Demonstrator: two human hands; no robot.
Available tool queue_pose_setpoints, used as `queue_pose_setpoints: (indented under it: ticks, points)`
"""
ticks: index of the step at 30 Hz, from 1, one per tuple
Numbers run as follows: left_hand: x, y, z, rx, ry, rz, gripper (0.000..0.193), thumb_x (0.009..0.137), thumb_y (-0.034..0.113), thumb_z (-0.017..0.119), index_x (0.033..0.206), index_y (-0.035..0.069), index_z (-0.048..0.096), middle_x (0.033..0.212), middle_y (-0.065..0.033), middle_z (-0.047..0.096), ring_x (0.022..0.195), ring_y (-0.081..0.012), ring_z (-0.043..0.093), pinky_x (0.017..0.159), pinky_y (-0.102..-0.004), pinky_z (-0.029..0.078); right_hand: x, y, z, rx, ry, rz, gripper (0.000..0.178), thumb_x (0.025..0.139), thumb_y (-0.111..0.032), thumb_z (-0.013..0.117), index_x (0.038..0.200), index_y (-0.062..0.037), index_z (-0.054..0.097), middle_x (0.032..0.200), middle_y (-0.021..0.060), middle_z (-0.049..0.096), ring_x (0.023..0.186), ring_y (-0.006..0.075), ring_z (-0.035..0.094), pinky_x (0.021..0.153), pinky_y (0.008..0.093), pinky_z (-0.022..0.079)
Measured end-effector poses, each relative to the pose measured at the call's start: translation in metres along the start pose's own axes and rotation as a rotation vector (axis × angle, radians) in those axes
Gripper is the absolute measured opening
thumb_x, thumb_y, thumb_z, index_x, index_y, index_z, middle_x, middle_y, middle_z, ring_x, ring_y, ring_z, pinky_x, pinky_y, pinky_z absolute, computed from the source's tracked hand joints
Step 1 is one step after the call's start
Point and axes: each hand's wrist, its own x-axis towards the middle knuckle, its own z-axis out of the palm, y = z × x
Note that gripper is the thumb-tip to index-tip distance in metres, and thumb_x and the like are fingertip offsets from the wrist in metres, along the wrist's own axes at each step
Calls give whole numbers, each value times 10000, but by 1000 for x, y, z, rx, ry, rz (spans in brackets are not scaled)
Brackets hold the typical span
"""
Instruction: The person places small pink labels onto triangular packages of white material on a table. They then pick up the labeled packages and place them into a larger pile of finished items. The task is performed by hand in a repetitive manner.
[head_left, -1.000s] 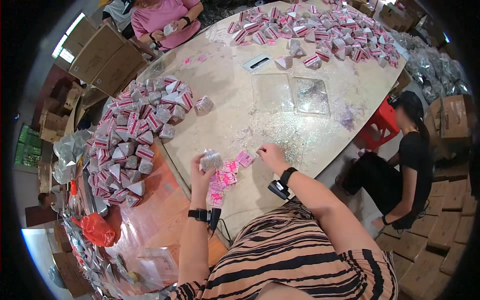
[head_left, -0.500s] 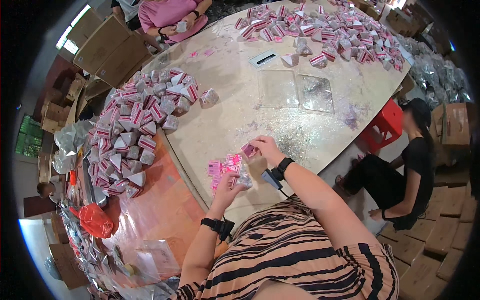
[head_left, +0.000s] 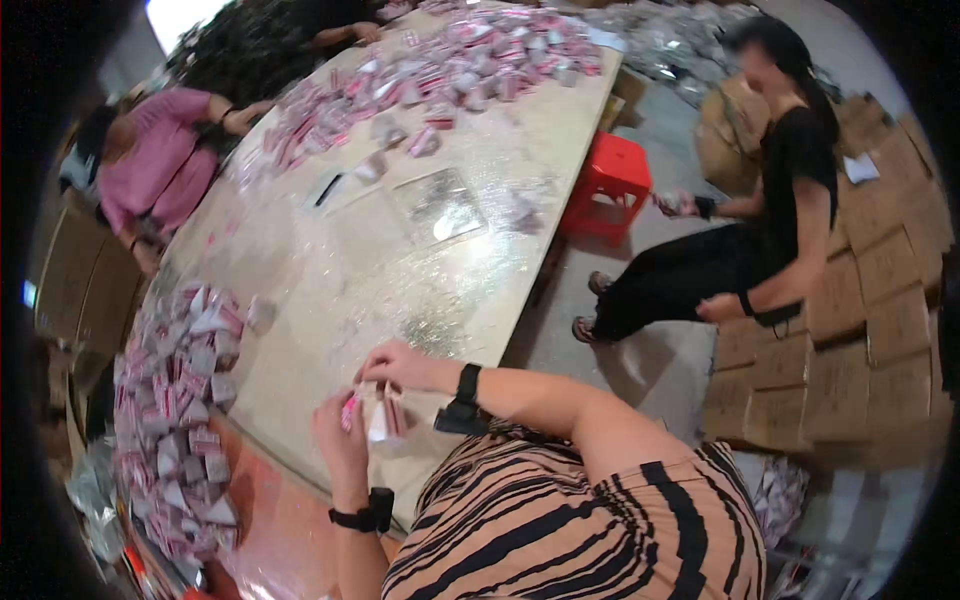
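My left hand [head_left: 340, 435] and my right hand [head_left: 398, 365] are close together over the near edge of the pale table [head_left: 300, 270]. Pink printed cards [head_left: 349, 411] show at the fingers of my left hand, which are bent and closed. My right hand pinches downward with its fingertips at the top of a small white packet with a pink label [head_left: 385, 418]. Motion blur hides exactly how each hand grips. Silvery glitter [head_left: 425, 325] lies scattered on the tabletop just beyond my hands.
Heaps of similar pointed packets lie at left [head_left: 180, 400] and along the far side [head_left: 450, 65]. Shallow clear trays [head_left: 440, 205] sit mid-table. A red stool [head_left: 608, 185] and a person in black [head_left: 770, 200] are at right, before stacked cartons [head_left: 850, 300]. Another person wears pink [head_left: 160, 150].
The view has swung to the right. My hands have come together; the pink card in my right hand has gone to the packet by my left. The person in black has risen from a crouch.
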Motion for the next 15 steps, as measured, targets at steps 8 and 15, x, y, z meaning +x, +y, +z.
queue_pose_setpoints:
  ticks: [8,15]
  points:
    - [2,6,10,-41,-29,-45,55,822,51,573,812,-3,573,784,-145,581,792,-313,515,758,-400,398,-17,10,7,420,7,77,105,848,-75,575,834,24,609,769,111,661,547,153,632,490,238,504]
    - [-2,9,9,35,-37,27,55,823,36,557,791,-5,541,767,-144,544,766,-326,497,769,-415,387,-17,16,11,457,0,105,101,864,-79,579,863,19,602,744,94,644,602,155,643,528,262,528]
